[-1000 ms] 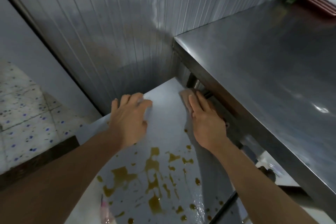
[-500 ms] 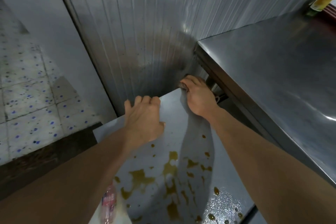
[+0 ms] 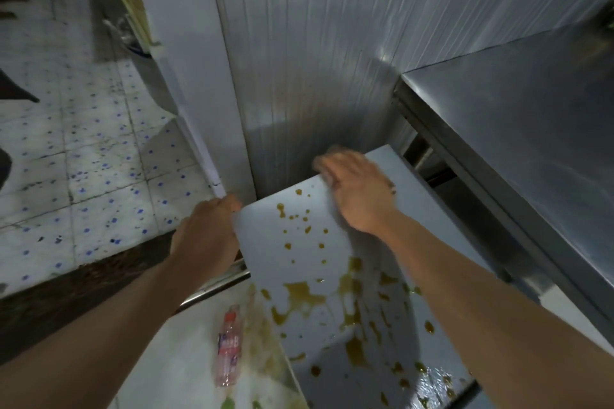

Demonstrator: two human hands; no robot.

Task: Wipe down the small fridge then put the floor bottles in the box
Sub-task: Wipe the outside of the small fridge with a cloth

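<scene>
Wiping is under way on the small fridge [image 3: 332, 242], at the far edge of its white top. Right hand [image 3: 358, 191] lies flat near the back corner, fingers together and pressed down on a pinkish cloth [image 3: 327, 156] that shows only as a blurred edge past the fingertips. Left hand [image 3: 207, 231] is at the fridge's left rear corner, fingers curled over the edge, seemingly bracing; nothing else in it that I can see.

Progress, as judged from the surface: early. Brown-yellow spills [image 3: 332, 295] and droplets cover most of the top, thickest toward the near side, with a wet glistening patch at the near right corner. Only a narrow strip by the right hand looks free of stains. Front and sides of the fridge cannot be judged.

Second part not started. One clear plastic bottle with a red cap and label [image 3: 229, 345] lies on its side on the pale floor just left of the fridge. No box in view. Steel counter [image 3: 518, 129] stands close on the right, corrugated metal wall [image 3: 315, 43] behind.
</scene>
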